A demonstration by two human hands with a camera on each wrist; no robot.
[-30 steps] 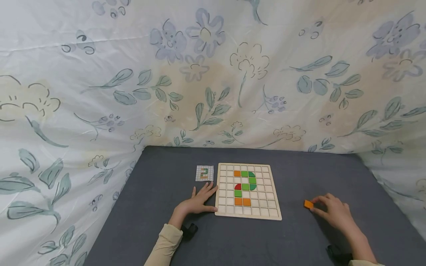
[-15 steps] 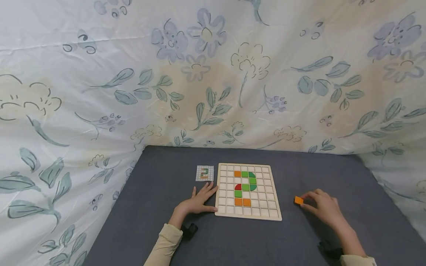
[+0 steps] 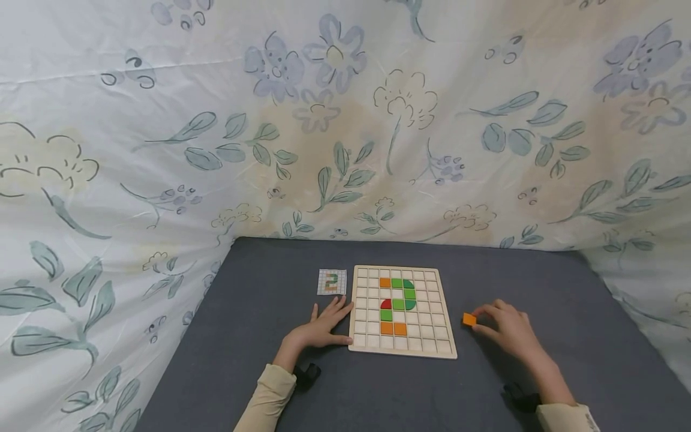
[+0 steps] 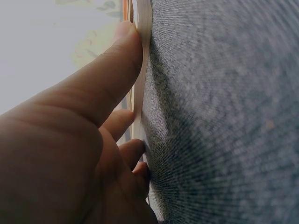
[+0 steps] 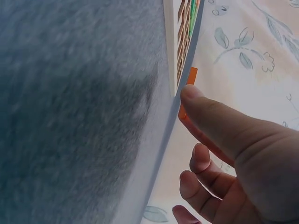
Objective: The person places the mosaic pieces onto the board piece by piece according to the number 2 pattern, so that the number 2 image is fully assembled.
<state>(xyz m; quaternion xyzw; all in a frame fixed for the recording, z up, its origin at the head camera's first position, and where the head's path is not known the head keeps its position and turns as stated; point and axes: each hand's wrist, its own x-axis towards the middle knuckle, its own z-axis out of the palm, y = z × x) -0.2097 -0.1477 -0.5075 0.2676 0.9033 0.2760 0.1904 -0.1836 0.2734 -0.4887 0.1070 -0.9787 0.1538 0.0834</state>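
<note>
Between thumb and forefinger, my right hand (image 3: 510, 329) pinches an orange square tile (image 3: 469, 319), held a little right of the wooden grid board (image 3: 429, 345). The right wrist view shows the thumb pressed on that orange tile (image 5: 192, 75), its other fingers loosely bent. On the board lie several coloured pieces: orange squares (image 3: 393, 328), green squares (image 3: 398, 304), darker green rounded pieces (image 3: 409, 284) and a red rounded one (image 3: 386, 304). My left hand (image 3: 321, 327) rests with spread fingers against the board's left edge; in the left wrist view the thumb touches the wooden rim (image 4: 140, 88).
A small printed card (image 3: 332, 282) with a gridded coloured figure lies left of the board's far corner. Dark grey cloth (image 3: 259, 312) covers the table. Floral fabric (image 3: 345, 150) hangs behind and at both sides.
My right hand has moved leftward and slightly away from me, bringing the orange tile nearer the board. The left hand and the board have stayed put.
</note>
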